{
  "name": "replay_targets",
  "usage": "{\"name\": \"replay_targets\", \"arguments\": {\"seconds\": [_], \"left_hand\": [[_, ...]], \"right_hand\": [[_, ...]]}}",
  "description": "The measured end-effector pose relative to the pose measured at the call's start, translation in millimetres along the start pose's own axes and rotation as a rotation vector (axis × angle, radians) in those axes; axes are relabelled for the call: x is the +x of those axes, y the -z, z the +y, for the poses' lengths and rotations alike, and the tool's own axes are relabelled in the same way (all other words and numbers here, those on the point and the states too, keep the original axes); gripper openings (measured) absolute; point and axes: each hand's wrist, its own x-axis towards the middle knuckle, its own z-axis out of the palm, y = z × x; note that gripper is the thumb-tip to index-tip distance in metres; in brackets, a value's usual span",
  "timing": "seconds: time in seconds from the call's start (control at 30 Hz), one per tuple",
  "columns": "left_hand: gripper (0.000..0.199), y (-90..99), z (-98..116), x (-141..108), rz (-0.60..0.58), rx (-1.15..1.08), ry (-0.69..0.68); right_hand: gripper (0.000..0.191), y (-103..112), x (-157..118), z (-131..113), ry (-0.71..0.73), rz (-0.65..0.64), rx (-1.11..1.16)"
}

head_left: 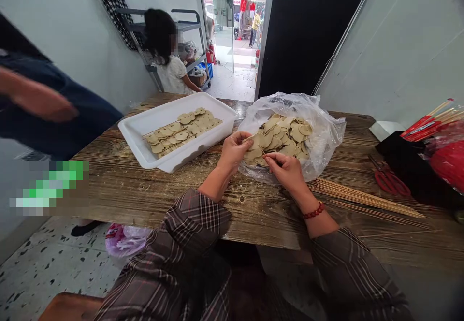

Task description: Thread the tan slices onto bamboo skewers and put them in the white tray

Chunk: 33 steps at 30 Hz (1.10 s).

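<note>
My left hand (235, 151) is closed on a thin, round, beige slice (256, 142), pinched between thumb and fingers. My right hand (287, 168), with a red bead bracelet at the wrist, pinches a thin wooden skewer (264, 153) whose tip is at that slice. Whether it has gone through the slice I cannot tell. Both hands are over the near left side of an open clear plastic bag (326, 132) heaped with similar slices (281, 132). To the left, a white plastic tray (174, 165) contains rows of slices threaded on skewers (195, 125).
Loose wooden skewers (369, 200) lie on the wooden table (145, 195) right of the bag. Red-handled scissors (389, 178) lie beside a black box (398, 154) at the right. One person (168, 55) is beyond the table; another (43, 98) is at the left.
</note>
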Motion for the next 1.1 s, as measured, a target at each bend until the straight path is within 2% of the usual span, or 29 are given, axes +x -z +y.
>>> {"name": "replay_targets", "arguments": {"seconds": [0.2, 0.47, 0.77, 1.1], "left_hand": [[0.033, 0.6, 2.7, 0.3, 0.006, -0.142, 0.124], [0.041, 0.9, 6.3, -1.9, -0.003, -0.193, 0.166], [0.036, 2.9, 5.2, -1.2, 0.04, -0.253, 0.202], [0.035, 0.7, 4.1, -2.3, 0.028, -0.289, 0.257]], "right_hand": [[0.03, 0.0, -0.7, -3.1, 0.005, -0.01, 0.013], [0.029, 0.2, -1.9, 1.0, 0.014, -0.026, 0.024], [0.031, -1.2, -2.7, 1.4, 0.043, -0.043, 0.039], [0.031, -0.9, -3.2, -1.3, 0.04, -0.016, 0.025]]}}
